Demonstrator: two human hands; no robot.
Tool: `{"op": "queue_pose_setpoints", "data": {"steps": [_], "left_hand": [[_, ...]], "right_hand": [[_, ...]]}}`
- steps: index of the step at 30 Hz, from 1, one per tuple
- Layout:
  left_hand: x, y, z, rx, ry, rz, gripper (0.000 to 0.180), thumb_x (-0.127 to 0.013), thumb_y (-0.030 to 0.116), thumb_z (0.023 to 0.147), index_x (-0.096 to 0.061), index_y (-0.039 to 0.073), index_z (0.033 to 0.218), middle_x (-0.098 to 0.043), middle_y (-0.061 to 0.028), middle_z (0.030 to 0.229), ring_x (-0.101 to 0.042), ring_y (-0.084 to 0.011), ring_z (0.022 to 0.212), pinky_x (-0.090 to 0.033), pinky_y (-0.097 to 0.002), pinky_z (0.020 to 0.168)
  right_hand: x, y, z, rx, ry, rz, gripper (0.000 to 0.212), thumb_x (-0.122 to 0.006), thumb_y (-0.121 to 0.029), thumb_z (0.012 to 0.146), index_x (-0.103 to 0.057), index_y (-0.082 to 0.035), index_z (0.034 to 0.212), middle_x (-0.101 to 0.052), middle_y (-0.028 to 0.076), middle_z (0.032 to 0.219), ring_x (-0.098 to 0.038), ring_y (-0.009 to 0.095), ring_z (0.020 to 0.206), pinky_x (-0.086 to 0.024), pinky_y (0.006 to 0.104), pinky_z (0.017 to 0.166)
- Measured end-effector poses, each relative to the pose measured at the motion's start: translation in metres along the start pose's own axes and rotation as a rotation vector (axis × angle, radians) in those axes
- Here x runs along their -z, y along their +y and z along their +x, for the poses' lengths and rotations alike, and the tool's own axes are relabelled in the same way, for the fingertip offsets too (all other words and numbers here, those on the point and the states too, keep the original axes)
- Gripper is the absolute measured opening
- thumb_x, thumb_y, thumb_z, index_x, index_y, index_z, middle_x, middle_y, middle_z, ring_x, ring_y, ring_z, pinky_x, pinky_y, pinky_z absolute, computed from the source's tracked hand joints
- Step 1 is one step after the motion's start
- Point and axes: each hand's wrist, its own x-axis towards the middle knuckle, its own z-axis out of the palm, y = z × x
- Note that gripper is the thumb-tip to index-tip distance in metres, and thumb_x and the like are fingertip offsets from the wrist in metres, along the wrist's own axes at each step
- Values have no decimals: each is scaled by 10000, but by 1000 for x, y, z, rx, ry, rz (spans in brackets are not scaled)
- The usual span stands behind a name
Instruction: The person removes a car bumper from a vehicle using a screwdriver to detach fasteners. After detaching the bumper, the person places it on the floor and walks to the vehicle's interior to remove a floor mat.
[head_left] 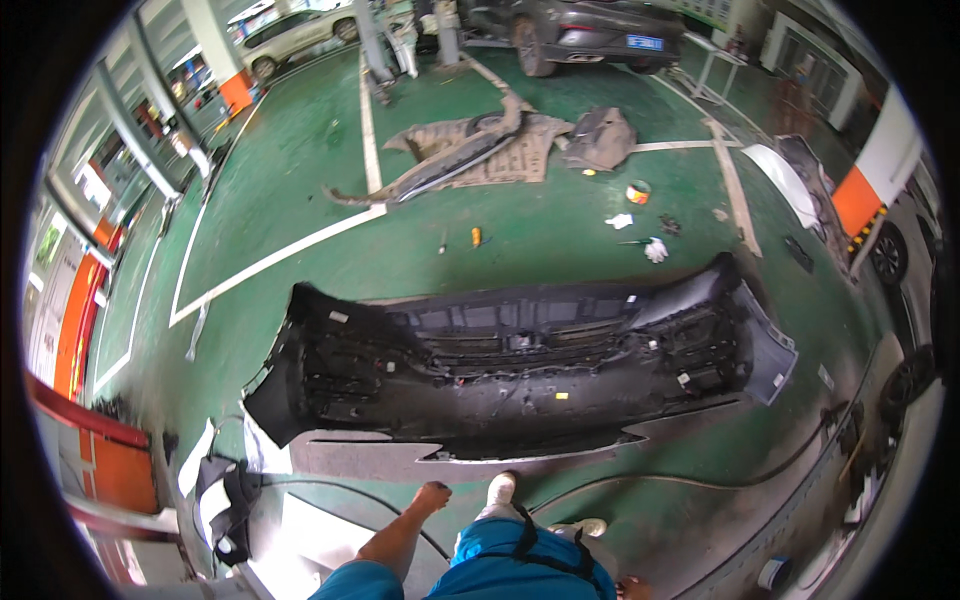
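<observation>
A large dark car bumper cover (515,395) lies on the green floor in front of me, its inner side facing up. A long thin trim strip (530,456) lies along its near edge. My left hand (432,497) hangs at my side, just short of the bumper and apart from it. Its fingers look curled in, and nothing shows in them. At the lower edge of the view, beside my blue clothing, only a small part of my right hand (632,588) appears; its fingers cannot be made out.
A black hose (690,482) crosses the floor by my shoes (503,488). Beyond the bumper lie a yellow-orange object (476,237), a small tub (638,192), crumpled white scraps (655,250) and dirty floor liners (520,150). A dark car (600,35) stands at the back.
</observation>
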Motion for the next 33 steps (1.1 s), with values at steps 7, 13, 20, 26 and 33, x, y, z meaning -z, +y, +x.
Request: {"op": "queue_pose_setpoints", "data": {"steps": [7, 13, 20, 26, 33], "left_hand": [[-73, 66, -19, -40, -51, 27, 333, -672, 212, 876, -741, -51, 1069, -745, -156, 864, -715, -227, 719, -592, -353, 648], [-183, 156, -59, -122, -175, 176, 414, -661, 246, 890, -731, -57, 1165, -762, -178, 945, -733, -262, 784, -605, -368, 692], [-281, 227, -87, -134, -266, 306, 416, -690, 294, 869, -749, -3, 1155, -773, -144, 970, -738, -241, 789, -592, -360, 681], [-331, 295, -67, -6, -289, 493, 419, -711, 270, 915, -706, -43, 1194, -752, -166, 1065, -732, -253, 882, -601, -355, 730], [-471, 386, 42, -123, -466, 588, 257, -673, 157, 929, -679, -33, 1102, -686, -168, 889, -672, -269, 721, -544, -384, 621]], "right_hand": [[61, 24, 25, -48, -94, 162, 244, -634, -276, 993, -685, -97, 1151, -706, 49, 887, -575, 129, 597, -452, 276, 479], [158, 70, 108, -141, -170, 374, 352, -566, -367, 1037, -608, -112, 1276, -708, 67, 1002, -653, 191, 833, -537, 331, 617], [206, -41, 148, -37, -276, 697, 133, -587, 1, 857, -582, -118, 798, -517, 42, 744, -441, 140, 591, -379, 303, 507], [214, -113, 164, -172, -254, 572, 108, -532, 56, 866, -531, -36, 810, -496, 73, 710, -452, 150, 546, -327, 304, 465], [301, -133, 236, -126, -108, 507, 105, -579, -76, 940, -586, -24, 1031, -579, 91, 787, -558, 200, 598, -435, 325, 517]]}}
